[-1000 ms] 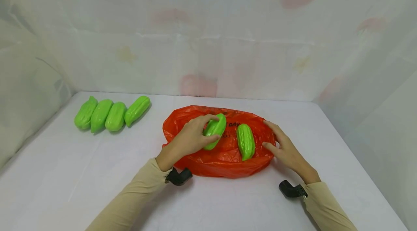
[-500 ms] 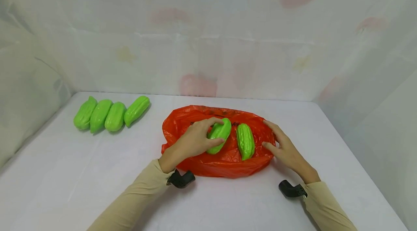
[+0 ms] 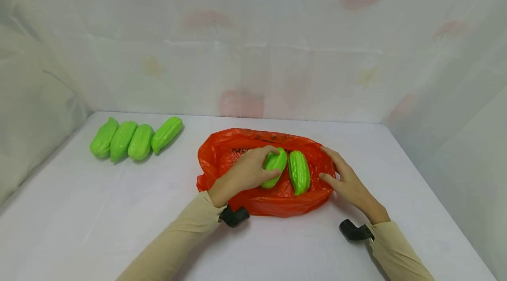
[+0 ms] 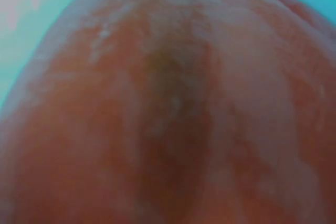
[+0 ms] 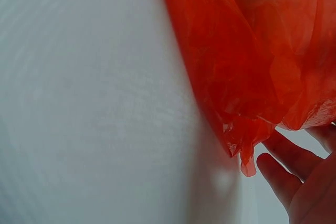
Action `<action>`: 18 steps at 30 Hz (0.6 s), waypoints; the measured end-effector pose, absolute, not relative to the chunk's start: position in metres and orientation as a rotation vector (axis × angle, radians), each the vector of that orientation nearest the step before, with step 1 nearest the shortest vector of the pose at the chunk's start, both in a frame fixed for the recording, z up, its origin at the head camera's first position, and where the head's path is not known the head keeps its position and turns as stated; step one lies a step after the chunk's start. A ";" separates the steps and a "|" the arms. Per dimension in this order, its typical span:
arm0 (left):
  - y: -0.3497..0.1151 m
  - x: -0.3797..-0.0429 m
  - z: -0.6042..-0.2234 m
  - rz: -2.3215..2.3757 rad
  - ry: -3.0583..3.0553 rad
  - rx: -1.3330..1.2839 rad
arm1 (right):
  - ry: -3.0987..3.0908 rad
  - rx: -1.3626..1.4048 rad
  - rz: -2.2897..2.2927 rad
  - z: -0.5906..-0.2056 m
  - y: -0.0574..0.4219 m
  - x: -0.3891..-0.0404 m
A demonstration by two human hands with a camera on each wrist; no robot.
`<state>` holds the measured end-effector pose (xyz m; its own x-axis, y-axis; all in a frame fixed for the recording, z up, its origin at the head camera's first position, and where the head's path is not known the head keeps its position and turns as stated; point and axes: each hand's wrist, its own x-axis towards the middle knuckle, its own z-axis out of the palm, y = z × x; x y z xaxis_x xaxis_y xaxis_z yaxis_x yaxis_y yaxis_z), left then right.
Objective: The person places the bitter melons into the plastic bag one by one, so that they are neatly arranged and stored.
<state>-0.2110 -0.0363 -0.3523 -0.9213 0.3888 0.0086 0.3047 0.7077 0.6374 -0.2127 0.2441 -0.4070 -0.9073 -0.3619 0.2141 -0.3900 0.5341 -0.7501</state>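
An orange-red plastic bag with black print lies on the table, its mouth spread wide. My left hand reaches over it and holds a green bitter melon between thumb and fingers, inside the mouth. Just right of that one, a second ridged bitter melon lies in the bag. My right hand is at the bag's right edge, thumb and fingers spread and touching the rim. In the right wrist view, loose fingers lie beside the bag's crumpled corner. Only blurred red plastic fills the left wrist view.
Several green bitter melons lie in a row at the table's back left, the rightmost slightly apart. A white cloth covers the table. Pale patterned curtains stand behind and at both sides.
My left hand has moved right and slightly down with the bitter melon, now close beside the one lying in the bag. The right hand has stayed at the bag's edge.
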 end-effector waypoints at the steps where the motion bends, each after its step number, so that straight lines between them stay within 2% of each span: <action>1: -0.035 -0.212 -0.353 1.002 2.785 0.561 | -2.725 0.669 1.341 -0.407 0.244 -0.212; 8: -0.028 -0.216 -0.360 0.981 2.769 0.522 | -2.731 0.673 1.323 -0.407 0.245 -0.213; 18: -0.030 -0.218 -0.363 0.991 2.746 0.598 | -2.730 0.672 1.336 -0.406 0.245 -0.214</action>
